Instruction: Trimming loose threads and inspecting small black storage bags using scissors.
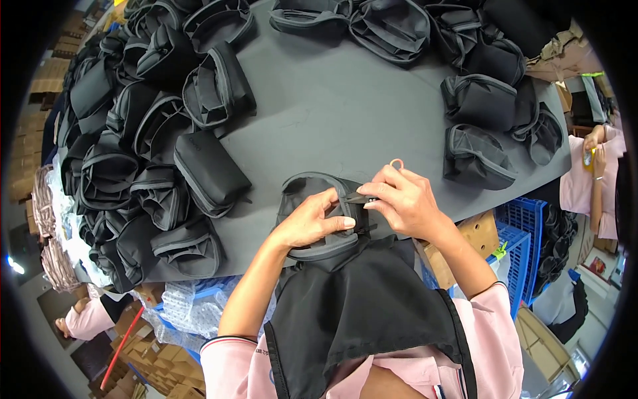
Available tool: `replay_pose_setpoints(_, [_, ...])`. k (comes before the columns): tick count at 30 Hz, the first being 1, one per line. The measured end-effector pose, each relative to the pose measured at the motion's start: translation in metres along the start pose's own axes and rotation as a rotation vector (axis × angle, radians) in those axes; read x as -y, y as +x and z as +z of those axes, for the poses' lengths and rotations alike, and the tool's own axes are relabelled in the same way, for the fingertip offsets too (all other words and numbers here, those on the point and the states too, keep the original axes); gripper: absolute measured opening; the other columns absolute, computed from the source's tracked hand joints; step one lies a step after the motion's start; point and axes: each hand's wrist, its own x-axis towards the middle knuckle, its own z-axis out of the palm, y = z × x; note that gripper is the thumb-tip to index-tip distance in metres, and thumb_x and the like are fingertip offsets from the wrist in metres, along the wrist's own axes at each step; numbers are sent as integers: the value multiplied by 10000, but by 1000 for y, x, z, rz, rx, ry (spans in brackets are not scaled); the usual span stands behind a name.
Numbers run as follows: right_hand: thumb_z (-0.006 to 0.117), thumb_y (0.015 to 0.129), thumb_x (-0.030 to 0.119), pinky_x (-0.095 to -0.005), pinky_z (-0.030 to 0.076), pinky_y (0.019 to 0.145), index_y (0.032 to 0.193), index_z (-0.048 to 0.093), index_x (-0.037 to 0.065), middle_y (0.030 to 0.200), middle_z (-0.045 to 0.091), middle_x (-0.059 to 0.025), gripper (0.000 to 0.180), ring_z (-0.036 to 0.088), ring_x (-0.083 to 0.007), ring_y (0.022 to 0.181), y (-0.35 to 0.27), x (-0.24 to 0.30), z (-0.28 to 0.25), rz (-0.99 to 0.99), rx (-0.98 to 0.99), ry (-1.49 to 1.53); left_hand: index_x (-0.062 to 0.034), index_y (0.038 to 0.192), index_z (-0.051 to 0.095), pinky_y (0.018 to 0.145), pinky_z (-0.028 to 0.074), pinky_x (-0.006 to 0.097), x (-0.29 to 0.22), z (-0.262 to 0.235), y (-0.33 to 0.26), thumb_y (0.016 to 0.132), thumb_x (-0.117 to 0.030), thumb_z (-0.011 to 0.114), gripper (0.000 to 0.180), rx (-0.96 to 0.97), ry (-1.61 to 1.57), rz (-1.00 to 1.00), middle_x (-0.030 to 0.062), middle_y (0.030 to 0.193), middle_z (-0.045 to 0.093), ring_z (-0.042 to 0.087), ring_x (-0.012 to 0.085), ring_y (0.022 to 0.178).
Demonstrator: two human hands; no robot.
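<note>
A dark grey fabric pouch [307, 188] with a zip rim lies at the near edge of the grey table [345, 113]. My left hand [311, 221] grips its front rim, thumb on top. My right hand [403, 199] pinches the black zip puller at the pouch's right end; a small orange ring [397, 163] shows just above its fingers. Below both hands, a black apron [362, 302] hangs over my front.
A big heap of the same dark pouches [153, 146] fills the table's left side, and more lie along the far edge [392, 26] and at the right [485, 126]. Blue crates [525, 233] stand at the right. A person in pink [591, 173] stands at far right, another [83, 319] at lower left.
</note>
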Motion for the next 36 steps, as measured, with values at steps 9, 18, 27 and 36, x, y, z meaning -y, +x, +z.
replay_pose_setpoints(9, [682,689,110,-327,423,550,876,616,98,765,533,-28,199,530,-218,614,-4,7,-10,109,71,162,26,1099,507,831,420,276,1,1,-1,780,-168,690,415,-23,-77,69,70,1019,579,517,128,957])
replay_pose_setpoints(18, [703,634,69,-315,437,545,874,637,73,759,547,-42,249,542,-212,620,7,0,-9,27,128,-5,22,1067,518,818,423,280,-3,-2,-1,771,-201,704,414,27,0,-49,60,987,578,514,119,924])
replay_pose_setpoints(27, [679,698,95,-319,431,544,844,628,72,772,541,-40,156,547,-220,631,1,5,-6,168,29,242,32,1093,505,824,440,282,8,-3,0,782,-172,695,418,-9,-139,20,75,1034,571,515,132,959])
replay_pose_setpoints(36, [678,685,-2,-241,404,534,907,635,19,759,505,-49,227,502,-106,632,-34,18,10,353,-73,350,-6,1134,507,866,419,276,4,-2,-5,892,-237,568,341,-172,-204,75,32,1043,573,520,109,961])
